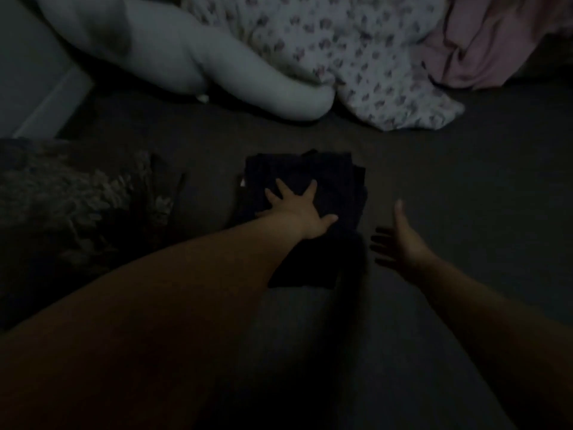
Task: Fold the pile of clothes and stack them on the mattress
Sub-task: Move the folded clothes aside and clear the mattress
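Observation:
A dark folded garment [335, 187] lies on the dark mattress sheet [465, 187] in the middle of the dim view. My left hand [297, 209] presses flat on it with fingers spread. My right hand [400, 234] hovers just right of the garment, fingers straight, palm turned inward, holding nothing. A heap of dark patterned clothes [77, 200] sits to the left of the garment.
A white pillow [192, 54] and a floral-print duvet [356, 57] lie bunched at the far side. A pink cloth [496, 45] is crumpled at the far right. A pale wall or bed edge [37, 88] shows at the upper left.

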The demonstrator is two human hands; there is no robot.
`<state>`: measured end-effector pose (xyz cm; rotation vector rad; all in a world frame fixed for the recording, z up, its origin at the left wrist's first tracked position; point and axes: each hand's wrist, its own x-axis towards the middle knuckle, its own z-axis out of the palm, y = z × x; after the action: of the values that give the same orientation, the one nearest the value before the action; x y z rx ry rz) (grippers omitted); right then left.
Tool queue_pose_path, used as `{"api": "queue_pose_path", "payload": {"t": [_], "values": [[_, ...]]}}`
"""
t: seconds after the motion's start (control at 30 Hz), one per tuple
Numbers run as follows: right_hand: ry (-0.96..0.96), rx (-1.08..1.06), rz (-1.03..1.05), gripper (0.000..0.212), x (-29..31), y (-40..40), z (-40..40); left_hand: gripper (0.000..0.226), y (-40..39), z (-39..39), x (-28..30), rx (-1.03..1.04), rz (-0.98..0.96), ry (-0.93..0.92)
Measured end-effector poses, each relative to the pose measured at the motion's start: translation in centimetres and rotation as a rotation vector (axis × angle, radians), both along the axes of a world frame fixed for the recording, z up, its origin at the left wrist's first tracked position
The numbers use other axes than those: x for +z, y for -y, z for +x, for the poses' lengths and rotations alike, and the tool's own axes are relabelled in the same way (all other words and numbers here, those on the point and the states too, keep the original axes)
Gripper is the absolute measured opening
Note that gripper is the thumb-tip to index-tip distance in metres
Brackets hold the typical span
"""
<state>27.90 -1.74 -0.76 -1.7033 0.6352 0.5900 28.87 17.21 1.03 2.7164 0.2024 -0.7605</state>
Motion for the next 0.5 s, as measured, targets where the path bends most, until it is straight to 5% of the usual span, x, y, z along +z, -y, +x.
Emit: {"api": "queue_pose_path", "payload": {"t": [0.27, 0.5], "values": [[-0.051, 0.056, 0.162, 0.083, -3.7, -1.4, 2.7, 0.085, -3.0, -1.6, -4.5, 0.071, -0.144, 0.088], [0.060, 0.174, 0.415, 0.078, -4.2, -3.7, 5.7, 0.082, -2.7, -1.4, -5.9, 0.070, -0.078, 0.119]]}}
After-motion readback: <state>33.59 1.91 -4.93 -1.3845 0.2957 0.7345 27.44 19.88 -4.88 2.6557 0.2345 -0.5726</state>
